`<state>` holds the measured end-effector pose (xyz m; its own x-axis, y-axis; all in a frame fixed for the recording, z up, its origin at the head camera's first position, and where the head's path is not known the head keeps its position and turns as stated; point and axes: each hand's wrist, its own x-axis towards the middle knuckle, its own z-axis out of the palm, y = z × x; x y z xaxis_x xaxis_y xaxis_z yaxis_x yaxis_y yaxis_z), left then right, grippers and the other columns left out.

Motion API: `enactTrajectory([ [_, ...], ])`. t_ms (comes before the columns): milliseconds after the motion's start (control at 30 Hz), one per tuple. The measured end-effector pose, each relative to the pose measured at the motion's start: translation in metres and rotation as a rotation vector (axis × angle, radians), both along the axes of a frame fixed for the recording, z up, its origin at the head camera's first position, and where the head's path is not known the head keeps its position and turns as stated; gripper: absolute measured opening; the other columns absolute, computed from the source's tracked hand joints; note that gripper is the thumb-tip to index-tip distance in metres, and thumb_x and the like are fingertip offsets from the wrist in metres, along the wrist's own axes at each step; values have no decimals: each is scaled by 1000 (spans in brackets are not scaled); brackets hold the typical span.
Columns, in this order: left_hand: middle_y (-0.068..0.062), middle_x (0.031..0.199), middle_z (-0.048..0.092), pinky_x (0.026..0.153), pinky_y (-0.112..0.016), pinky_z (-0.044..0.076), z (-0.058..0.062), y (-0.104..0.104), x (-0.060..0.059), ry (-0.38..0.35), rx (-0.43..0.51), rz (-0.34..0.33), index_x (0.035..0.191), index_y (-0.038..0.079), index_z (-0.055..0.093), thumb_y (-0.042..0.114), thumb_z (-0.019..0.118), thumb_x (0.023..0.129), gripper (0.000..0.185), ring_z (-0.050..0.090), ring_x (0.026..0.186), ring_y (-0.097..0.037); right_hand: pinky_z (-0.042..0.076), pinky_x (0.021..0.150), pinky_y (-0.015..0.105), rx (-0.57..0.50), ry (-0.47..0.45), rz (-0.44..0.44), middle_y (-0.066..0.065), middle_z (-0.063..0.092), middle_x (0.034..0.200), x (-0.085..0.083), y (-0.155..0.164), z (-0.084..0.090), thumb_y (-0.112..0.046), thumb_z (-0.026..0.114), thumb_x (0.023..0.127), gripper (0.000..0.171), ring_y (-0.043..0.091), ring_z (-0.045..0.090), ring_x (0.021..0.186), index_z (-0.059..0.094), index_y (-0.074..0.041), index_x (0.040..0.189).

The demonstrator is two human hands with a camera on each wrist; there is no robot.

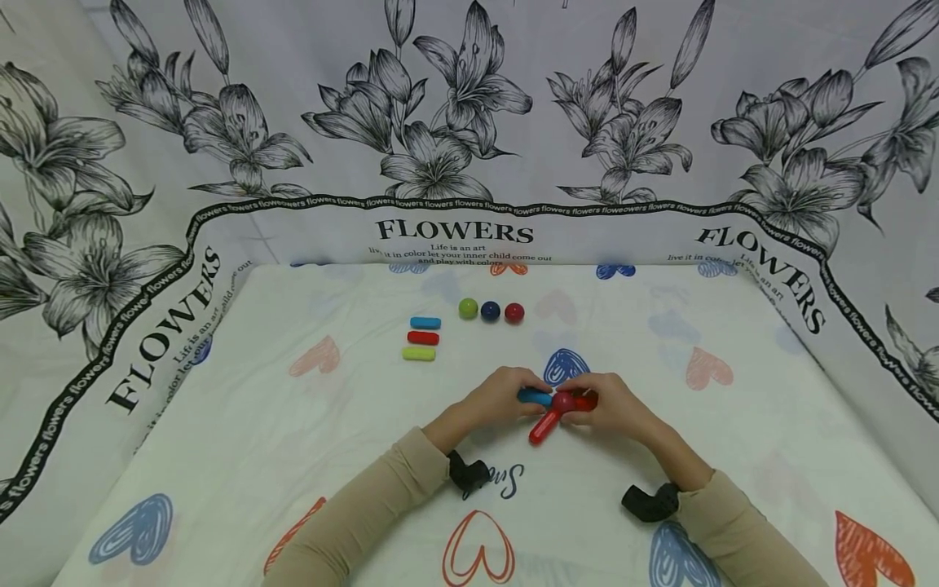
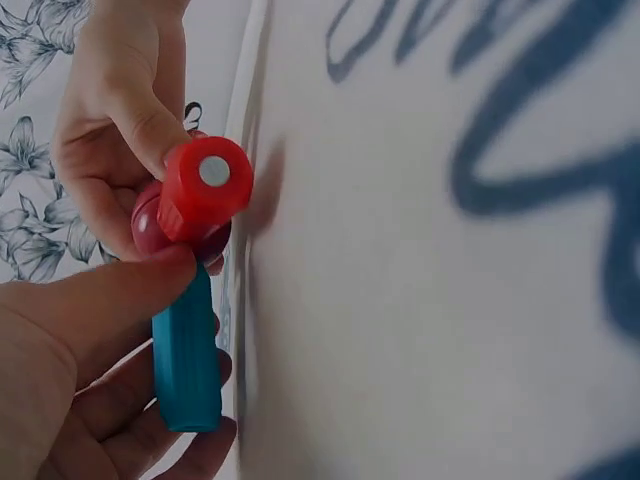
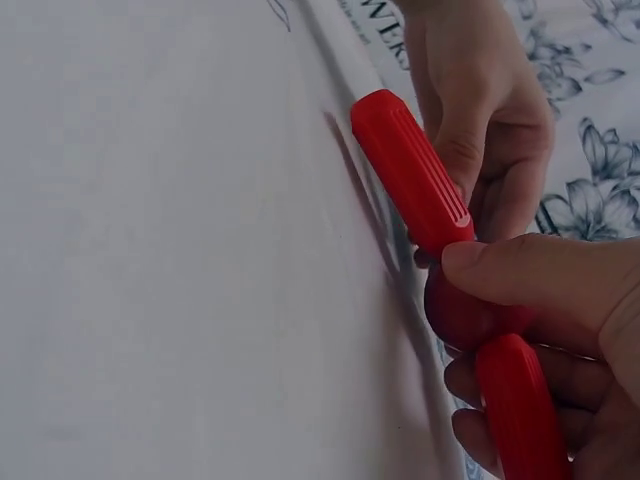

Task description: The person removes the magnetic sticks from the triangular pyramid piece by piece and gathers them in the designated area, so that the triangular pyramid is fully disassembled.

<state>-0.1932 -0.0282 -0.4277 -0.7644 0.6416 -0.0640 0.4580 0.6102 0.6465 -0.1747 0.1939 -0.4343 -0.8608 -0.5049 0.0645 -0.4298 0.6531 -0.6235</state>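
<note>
A dark red ball (image 1: 562,402) joins several ribbed sticks between the two hands above the table. My left hand (image 1: 504,397) pinches the blue stick (image 1: 534,397) on its left side. With thumb and fingers, my right hand (image 1: 618,403) grips the ball and the red stick (image 3: 520,410) on its right. Another red stick (image 1: 544,428) points from the ball toward the person, and a silver disc (image 2: 214,171) shows in its end. In the right wrist view, the blue stick is hidden behind this front red stick and the hands.
Farther back lie blue (image 1: 425,323), red (image 1: 423,337) and yellow-green (image 1: 419,354) sticks in a stack of rows. Beside them are green (image 1: 468,308), dark blue (image 1: 490,311) and red (image 1: 514,313) balls. A heart-patterned cloth (image 1: 367,456) covers the table; a flowered curtain (image 1: 469,163) stands behind.
</note>
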Motion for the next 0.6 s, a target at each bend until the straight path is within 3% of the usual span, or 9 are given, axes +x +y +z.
enactTrajectory([
  [267,-4,112,72,90,-19,52,-2,-4,-1,35,21,-25,114,11,70,20,69,88,27,64,99,-13,54,71,18,-25,32,39,9,73,97,1,-3,0,-18,81,76,37,12,61,82,71,-4,108],
  [600,-3,114,70,96,-22,52,0,-7,-1,-7,-7,-44,114,11,68,19,65,91,25,62,101,-12,54,73,18,-27,45,84,11,74,100,3,-4,2,-17,80,76,35,12,61,84,71,-3,107],
])
